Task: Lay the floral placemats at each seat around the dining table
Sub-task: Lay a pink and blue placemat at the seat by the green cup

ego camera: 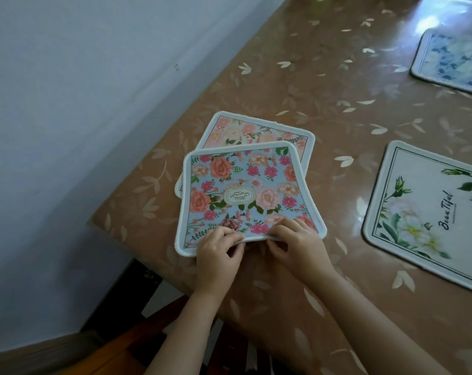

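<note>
Gripping the blue floral placemat (243, 190) by its near edge: left hand (218, 250) at 7 o'clock of it, right hand (297, 244) at 5 o'clock, fingers (224, 232) of both curled over the white rim and clamped on it. Near edge bowed up a little between the two grips. Lying askew on top of a pink floral placemat (256, 131), by the corner of the tabletop (310, 90), toward 9 o'clock in view.

Tight on that side: tabletop edge just beside the stack at 9 o'clock, pale wall (67, 104) right beyond. Open glossy brown surface from 12 through 2 o'clock, and more between the stack and a white placemat (419, 212) at 3 o'clock. Up at 1 o'clock, well apart, a blue-and-white placemat (451, 60).

Both of those cut off by the right side of the view. Most of the pink floral placemat hidden under the blue one, only its far strip and a sliver at 9 o'clock showing. Down at 7 o'clock, below the tabletop, an orange-brown shape (121, 353), hard to make out.

On the white placemat, in black script: "Beautiful", with a smaller line beside it too tiny to read. On the blue floral placemat, a cream oval with stacked letters turned sideways: G, A, R legible, the rest unclear.
</note>
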Motion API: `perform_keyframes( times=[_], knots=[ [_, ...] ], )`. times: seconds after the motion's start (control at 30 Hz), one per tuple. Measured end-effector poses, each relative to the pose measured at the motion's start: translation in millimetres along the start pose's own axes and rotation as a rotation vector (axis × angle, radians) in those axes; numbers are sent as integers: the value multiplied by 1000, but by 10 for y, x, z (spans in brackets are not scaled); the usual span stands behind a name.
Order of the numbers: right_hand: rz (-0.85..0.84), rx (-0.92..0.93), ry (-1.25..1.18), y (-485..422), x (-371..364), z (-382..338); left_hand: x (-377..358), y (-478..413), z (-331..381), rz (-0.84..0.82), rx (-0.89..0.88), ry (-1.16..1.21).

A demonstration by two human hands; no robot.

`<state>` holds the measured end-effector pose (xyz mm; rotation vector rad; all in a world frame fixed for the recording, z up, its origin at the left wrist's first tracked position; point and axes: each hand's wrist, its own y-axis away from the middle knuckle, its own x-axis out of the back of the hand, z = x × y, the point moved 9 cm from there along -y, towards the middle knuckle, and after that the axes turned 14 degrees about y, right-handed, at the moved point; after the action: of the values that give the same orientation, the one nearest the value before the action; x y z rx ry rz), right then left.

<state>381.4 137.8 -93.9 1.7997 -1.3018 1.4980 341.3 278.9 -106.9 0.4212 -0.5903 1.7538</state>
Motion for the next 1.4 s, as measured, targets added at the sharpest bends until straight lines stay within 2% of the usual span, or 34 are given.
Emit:
perform_keyframes(
  times=[0.17, 0.47, 0.77, 1.03, 1.17, 1.4],
  knots=[
    [61, -101, -43, 268, 333, -37, 93, 223, 332, -18, -41, 35],
    [84, -161, 28, 961, 809, -32, 8, 673, 835, -117, -116, 91],
    [161, -286, 61, 1696, 1490, 278, -275, 1017, 1727, -221, -297, 19],
    [206, -437, 61, 2733, 2274, 802, -923, 1504, 2700, -406, -386, 83],
    [202, -510, 87, 3385, 2610, 1106, -1358, 1903, 3233, -534, -474, 110],
    [252, -645, 93, 4468, 3149, 1656, -2116, 2614, 4055, -661, -613, 153]
  ],
)
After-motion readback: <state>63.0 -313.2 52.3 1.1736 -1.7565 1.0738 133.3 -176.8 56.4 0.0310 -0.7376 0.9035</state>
